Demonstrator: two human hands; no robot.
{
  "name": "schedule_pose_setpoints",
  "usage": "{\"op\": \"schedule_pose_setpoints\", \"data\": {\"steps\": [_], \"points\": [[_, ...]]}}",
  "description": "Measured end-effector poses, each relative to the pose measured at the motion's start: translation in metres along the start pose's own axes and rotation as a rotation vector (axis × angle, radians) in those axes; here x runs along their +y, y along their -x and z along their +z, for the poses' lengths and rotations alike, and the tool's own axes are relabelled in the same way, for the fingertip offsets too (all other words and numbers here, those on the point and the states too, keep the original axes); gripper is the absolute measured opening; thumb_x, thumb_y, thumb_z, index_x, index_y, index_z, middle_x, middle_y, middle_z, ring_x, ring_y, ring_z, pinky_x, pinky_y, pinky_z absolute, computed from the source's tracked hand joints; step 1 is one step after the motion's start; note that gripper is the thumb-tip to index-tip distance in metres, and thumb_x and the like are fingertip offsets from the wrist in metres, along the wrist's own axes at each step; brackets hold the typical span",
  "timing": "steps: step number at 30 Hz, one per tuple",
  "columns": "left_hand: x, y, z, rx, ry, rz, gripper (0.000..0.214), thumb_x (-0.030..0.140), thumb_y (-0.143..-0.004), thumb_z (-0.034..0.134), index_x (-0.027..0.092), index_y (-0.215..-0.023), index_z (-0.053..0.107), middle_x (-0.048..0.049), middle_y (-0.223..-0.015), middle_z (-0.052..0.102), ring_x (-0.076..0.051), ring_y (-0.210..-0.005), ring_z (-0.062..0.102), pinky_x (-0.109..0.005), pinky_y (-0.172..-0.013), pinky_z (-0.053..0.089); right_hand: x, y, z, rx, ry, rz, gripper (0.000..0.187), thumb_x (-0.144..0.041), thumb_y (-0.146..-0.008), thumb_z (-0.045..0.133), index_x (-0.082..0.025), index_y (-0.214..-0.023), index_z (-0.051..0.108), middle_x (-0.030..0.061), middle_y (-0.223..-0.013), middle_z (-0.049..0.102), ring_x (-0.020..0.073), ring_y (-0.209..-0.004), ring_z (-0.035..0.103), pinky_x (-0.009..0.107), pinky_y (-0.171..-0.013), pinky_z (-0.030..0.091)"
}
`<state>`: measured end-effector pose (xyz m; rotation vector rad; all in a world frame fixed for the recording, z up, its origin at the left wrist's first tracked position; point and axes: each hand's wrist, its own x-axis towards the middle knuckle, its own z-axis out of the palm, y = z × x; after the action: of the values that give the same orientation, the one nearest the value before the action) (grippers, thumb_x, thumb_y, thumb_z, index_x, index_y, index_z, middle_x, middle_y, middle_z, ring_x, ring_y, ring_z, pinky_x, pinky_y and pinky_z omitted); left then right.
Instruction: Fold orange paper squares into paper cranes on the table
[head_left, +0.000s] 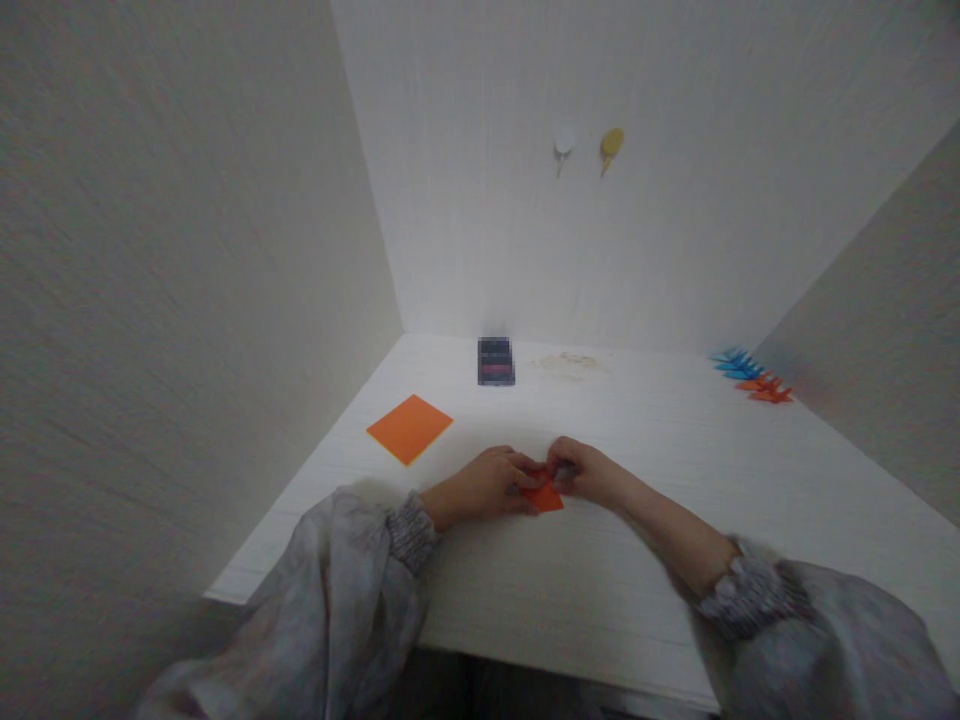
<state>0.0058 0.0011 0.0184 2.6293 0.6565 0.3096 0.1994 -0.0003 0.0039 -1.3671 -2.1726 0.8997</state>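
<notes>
Between my two hands, low over the white table, is a small piece of folded orange paper (545, 497). My left hand (495, 482) has its fingers closed on the paper's left side and top. At the paper's upper right corner, my right hand (581, 470) pinches with thumb and fingers. Part of the paper is covered by my fingers, so its full shape is hidden. To the left of my hands lies a stack of square orange paper (410, 430), flat, with a thin yellow edge showing.
A dark blurred object (496, 361) stands on the table (480, 590) near the back wall. Several blue folded paper pieces (736, 364) and orange folded paper pieces (765, 388) sit at the far right. A white hook (564, 145) and a yellow hook (612, 143) are on the wall.
</notes>
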Motion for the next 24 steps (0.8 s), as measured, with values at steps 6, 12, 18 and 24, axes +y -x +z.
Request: {"op": "schedule_pose_setpoints", "data": {"steps": [6, 12, 18, 24], "points": [[-0.002, -0.002, 0.0, 0.0, 0.03, -0.007, 0.039, 0.043, -0.07, 0.058, 0.026, -0.105, 0.059, -0.0037, -0.117, 0.054, -0.019, -0.098, 0.053, -0.031, -0.087, 0.032, 0.004, 0.001, 0.002, 0.018, 0.003, -0.021, 0.017, -0.003, -0.054, 0.056, -0.018, -0.063, 0.053, -0.0014, -0.072, 0.05, 0.0134, -0.068, 0.048, 0.025, -0.062, 0.039], [-0.002, -0.004, 0.001, 0.044, 0.085, -0.076, 0.027, 0.04, -0.074, 0.055, 0.026, -0.095, 0.064, 0.0006, -0.11, 0.059, -0.016, -0.093, 0.055, -0.028, -0.085, 0.033, 0.003, -0.001, 0.003, 0.023, -0.008, -0.005, 0.014, -0.008, -0.056, 0.059, -0.017, -0.065, 0.053, -0.0007, -0.071, 0.05, 0.0141, -0.069, 0.048, 0.025, -0.062, 0.039], [0.001, -0.005, 0.007, 0.212, 0.036, -0.188, 0.024, 0.041, -0.072, 0.057, 0.019, -0.073, 0.067, 0.0001, -0.088, 0.066, -0.015, -0.079, 0.055, -0.026, -0.074, 0.038, -0.002, -0.005, 0.003, -0.022, -0.007, 0.008, 0.012, -0.017, -0.057, 0.062, -0.017, -0.065, 0.053, 0.0004, -0.073, 0.05, 0.0155, -0.071, 0.049, 0.026, -0.063, 0.04], [-0.006, -0.004, 0.011, 0.187, 0.083, -0.137, 0.028, 0.042, -0.066, 0.062, 0.022, -0.085, 0.065, 0.001, -0.1, 0.062, -0.015, -0.086, 0.055, -0.027, -0.081, 0.035, -0.004, -0.002, 0.005, -0.003, 0.007, 0.002, 0.012, -0.011, -0.056, 0.061, -0.018, -0.062, 0.052, 0.0007, -0.075, 0.05, 0.016, -0.075, 0.049, 0.027, -0.069, 0.04]]}}
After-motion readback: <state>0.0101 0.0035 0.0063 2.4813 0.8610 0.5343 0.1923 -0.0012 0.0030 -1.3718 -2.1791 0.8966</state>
